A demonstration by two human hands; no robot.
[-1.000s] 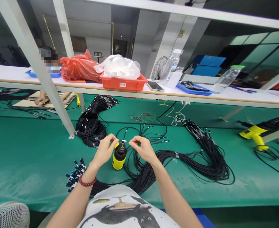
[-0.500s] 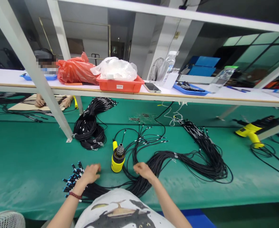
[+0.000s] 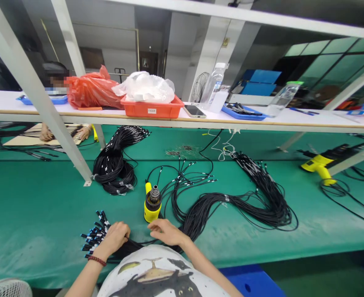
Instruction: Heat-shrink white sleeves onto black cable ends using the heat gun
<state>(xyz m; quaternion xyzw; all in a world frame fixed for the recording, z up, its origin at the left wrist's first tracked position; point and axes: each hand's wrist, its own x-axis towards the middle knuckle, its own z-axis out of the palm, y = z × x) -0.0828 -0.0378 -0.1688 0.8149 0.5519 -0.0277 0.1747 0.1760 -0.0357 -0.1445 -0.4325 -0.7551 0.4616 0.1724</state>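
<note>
My left hand (image 3: 117, 236), with a beaded bracelet at the wrist, rests on the black cable bundle (image 3: 200, 214) just right of its blue-tipped ends (image 3: 95, 234). Its fingers curl down, and what they grip, if anything, is hidden. My right hand (image 3: 163, 231) is over the same bundle, fingers extended and a little apart, nothing seen in it. Just beyond it a yellow heat gun (image 3: 152, 210) stands with its metal nozzle up. Thin loose cable ends (image 3: 185, 177) fan out behind the heat gun.
A coiled cable bundle (image 3: 114, 169) lies by the shelf post (image 3: 73, 156). Another yellow heat gun (image 3: 320, 167) is at right. The shelf (image 3: 213, 119) holds a red tray (image 3: 152, 109), bags, a phone and bottles. Another person's hands (image 3: 84, 132) are across the bench.
My right hand has moved left and closer to my left hand, its fingers now extended. My left hand has shifted slightly down over the cables. The view has shifted a little.
</note>
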